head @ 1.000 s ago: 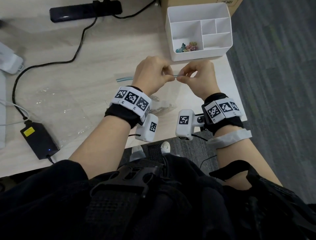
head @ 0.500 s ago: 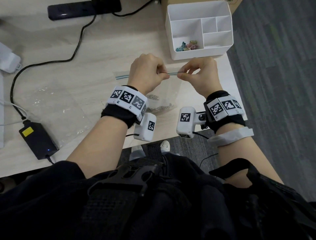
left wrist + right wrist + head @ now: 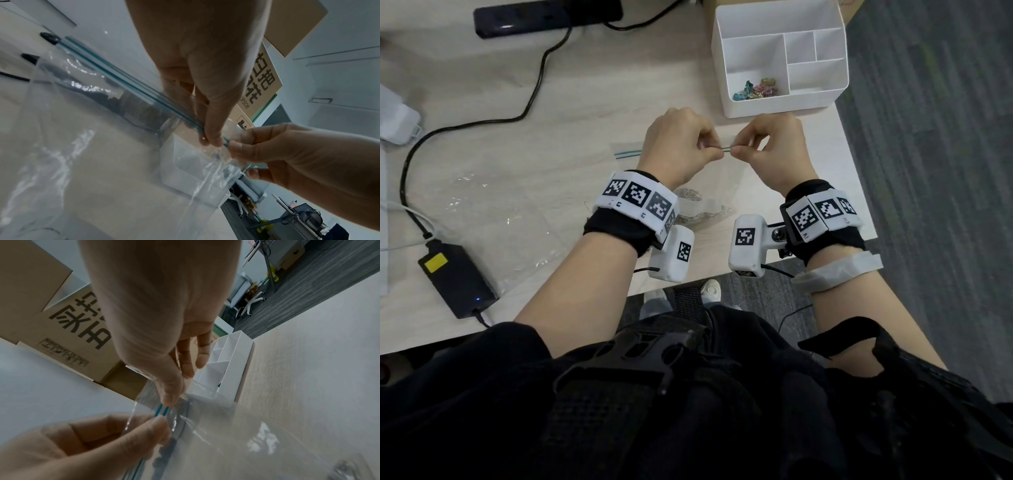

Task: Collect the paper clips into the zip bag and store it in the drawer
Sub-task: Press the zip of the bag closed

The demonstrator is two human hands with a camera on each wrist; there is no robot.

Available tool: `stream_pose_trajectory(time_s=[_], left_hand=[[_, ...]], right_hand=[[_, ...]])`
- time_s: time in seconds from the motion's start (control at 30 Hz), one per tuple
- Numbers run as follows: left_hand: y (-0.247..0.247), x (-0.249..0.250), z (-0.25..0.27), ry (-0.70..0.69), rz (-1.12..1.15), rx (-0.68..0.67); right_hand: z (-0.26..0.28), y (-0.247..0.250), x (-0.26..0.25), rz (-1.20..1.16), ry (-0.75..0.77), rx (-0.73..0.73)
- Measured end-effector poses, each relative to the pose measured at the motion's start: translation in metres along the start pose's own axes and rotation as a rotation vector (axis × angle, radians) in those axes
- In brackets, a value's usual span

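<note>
A clear zip bag (image 3: 722, 186) with a blue-green zip strip (image 3: 628, 154) is held just above the pale table. Silver paper clips (image 3: 703, 214) lie heaped in its bottom. My left hand (image 3: 717, 151) pinches the strip between thumb and fingers. My right hand (image 3: 738, 150) pinches the same strip right beside it, with a short piece showing between them. The left wrist view shows the strip (image 3: 127, 84) running into my left hand's pinch (image 3: 211, 139), with my right hand (image 3: 242, 146) next to it. In the right wrist view, my right hand (image 3: 172, 395) grips above my left hand (image 3: 156, 423).
A white compartment organizer (image 3: 835, 85) with coloured clips (image 3: 755, 89) stands just beyond my hands. A second clear plastic bag (image 3: 493, 219), a black power adapter (image 3: 457, 277), its cable (image 3: 541, 78) and a power strip (image 3: 548, 15) lie left. A cardboard box (image 3: 41, 305) stands behind. The table edge (image 3: 856, 164) is close on the right.
Both hands keep pinching the zip strip close together. Their pinch points have shifted only slightly along it, and the bag hangs much as before.
</note>
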State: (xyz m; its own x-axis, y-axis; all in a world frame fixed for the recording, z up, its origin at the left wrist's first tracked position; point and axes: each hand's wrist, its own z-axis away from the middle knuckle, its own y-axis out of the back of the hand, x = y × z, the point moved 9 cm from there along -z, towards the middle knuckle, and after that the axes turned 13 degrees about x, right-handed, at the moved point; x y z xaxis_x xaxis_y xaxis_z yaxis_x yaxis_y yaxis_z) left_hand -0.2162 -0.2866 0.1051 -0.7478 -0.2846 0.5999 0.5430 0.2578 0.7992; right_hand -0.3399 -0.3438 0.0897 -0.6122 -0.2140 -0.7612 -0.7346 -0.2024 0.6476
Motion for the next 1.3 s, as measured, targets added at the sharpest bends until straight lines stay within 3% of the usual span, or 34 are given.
stream_pose_trajectory(time_s=[0.57,0.83,1.1,1.3], left_hand=[[0.007,-0.016,0.003,0.03,-0.043,0.013],[0.013,-0.027,0.002,0.067,-0.057,0.005],[0.012,-0.022,0.009,0.068,-0.043,0.023],[0.022,-0.032,0.011,0.056,-0.078,0.041]], right_hand=[[0.001,-0.012,-0.008,0.135,0.038,-0.055],[0.004,-0.005,-0.011,0.146,0.083,0.023],[0.006,-0.014,-0.027,0.331,0.185,-0.041],[0.011,-0.013,-0.022,0.361,0.163,-0.016]])
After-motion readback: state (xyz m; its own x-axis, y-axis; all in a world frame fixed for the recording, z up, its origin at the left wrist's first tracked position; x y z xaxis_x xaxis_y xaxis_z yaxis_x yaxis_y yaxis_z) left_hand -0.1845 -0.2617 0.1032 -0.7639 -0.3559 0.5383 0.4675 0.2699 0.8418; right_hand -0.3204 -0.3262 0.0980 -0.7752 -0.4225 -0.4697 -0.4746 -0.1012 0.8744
